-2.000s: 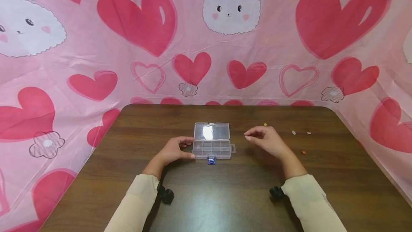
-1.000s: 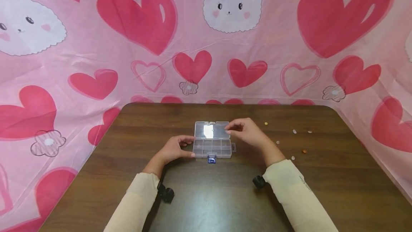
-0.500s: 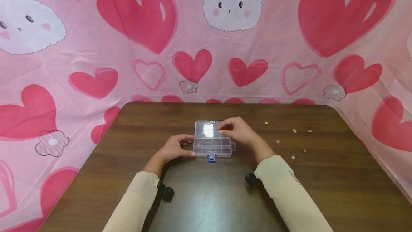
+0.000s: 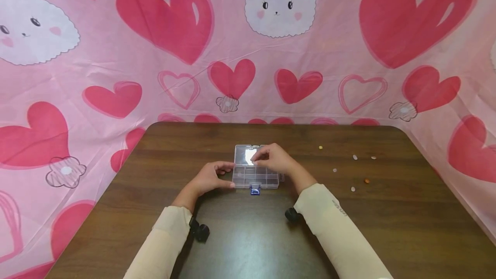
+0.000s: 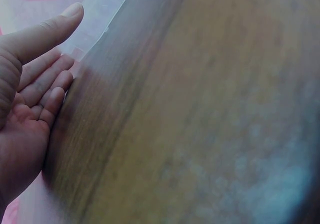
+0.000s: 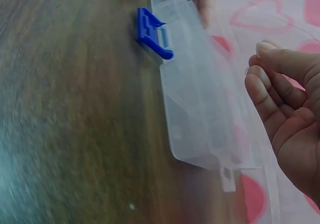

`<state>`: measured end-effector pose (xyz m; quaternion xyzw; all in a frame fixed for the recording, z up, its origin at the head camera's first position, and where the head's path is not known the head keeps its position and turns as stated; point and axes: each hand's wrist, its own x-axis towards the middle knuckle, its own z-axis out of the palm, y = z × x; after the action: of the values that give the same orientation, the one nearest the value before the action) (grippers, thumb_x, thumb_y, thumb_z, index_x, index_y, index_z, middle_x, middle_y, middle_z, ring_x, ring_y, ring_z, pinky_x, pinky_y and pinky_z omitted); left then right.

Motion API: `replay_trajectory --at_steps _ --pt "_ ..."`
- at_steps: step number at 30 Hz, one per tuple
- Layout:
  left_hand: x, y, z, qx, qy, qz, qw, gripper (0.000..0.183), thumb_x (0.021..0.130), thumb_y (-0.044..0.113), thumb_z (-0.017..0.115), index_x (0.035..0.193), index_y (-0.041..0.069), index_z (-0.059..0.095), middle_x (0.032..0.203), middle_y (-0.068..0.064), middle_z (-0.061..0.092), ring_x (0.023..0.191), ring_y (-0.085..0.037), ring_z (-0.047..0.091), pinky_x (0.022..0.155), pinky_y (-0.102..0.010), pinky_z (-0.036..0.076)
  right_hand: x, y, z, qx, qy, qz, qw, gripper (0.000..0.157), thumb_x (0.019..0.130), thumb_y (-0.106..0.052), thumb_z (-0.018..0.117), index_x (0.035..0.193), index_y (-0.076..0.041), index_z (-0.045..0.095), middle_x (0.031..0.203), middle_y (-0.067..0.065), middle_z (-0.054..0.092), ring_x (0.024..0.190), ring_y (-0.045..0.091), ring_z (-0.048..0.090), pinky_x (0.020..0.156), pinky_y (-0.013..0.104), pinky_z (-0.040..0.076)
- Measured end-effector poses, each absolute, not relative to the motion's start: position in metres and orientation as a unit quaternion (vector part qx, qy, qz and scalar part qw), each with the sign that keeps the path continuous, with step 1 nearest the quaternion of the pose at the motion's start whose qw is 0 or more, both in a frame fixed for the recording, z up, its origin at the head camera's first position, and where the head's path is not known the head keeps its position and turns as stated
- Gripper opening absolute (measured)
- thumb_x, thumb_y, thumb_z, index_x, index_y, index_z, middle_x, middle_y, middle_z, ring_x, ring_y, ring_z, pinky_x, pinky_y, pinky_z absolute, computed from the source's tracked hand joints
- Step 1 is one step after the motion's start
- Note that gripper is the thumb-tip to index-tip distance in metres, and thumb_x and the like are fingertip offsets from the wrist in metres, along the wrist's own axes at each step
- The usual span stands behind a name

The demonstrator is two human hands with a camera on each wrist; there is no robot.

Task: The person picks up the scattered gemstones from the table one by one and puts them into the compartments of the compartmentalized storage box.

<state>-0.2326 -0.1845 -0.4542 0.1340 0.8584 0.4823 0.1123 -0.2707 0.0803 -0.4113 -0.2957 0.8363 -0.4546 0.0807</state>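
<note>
A clear plastic compartment box [image 4: 267,181] stands with its lid [image 4: 241,154] raised at the back and its blue latch [image 4: 254,191] facing the front. My left hand [image 4: 205,180] holds the box's left end, thumb at the front corner and fingers toward the back. In the left wrist view, the thumb [image 5: 55,29] overlaps the box. Over the right part of the box, my right hand [image 4: 275,158] has thumb and fingertips together. The right wrist view shows a tiny clear or whitish piece [image 6: 247,71] pinched there, mostly hidden by the fingers.
Several small stone-like pieces lie on the brown table to the right: a yellow piece [image 4: 320,147], an orange-brown piece [image 4: 366,181] and pale pieces, one a whitish piece [image 4: 353,189]. A pink heart-patterned cloth [image 4: 294,51] hangs behind the table.
My right hand has moved left from beside the box to over its compartments and lid, with the tiny piece at its fingertips. The left hand stays at the box's left end.
</note>
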Motion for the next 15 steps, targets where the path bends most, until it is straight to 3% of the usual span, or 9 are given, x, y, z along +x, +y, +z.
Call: replay_trajectory --at_steps 15 --pt "-0.233 -0.185 -0.455 0.131 0.862 0.478 0.108 0.064 0.068 0.031 0.091 0.125 0.016 0.066 0.121 0.001 0.065 0.11 -0.022 0.057 0.101 -0.044 0.043 -0.271 0.068 -0.424 -0.301 0.854 -0.415 0.09 0.006 0.083 -0.002 0.076 0.088 -0.005 0.077 0.083 -0.001 0.069 0.076 0.013 0.058 0.07 0.026 0.053"
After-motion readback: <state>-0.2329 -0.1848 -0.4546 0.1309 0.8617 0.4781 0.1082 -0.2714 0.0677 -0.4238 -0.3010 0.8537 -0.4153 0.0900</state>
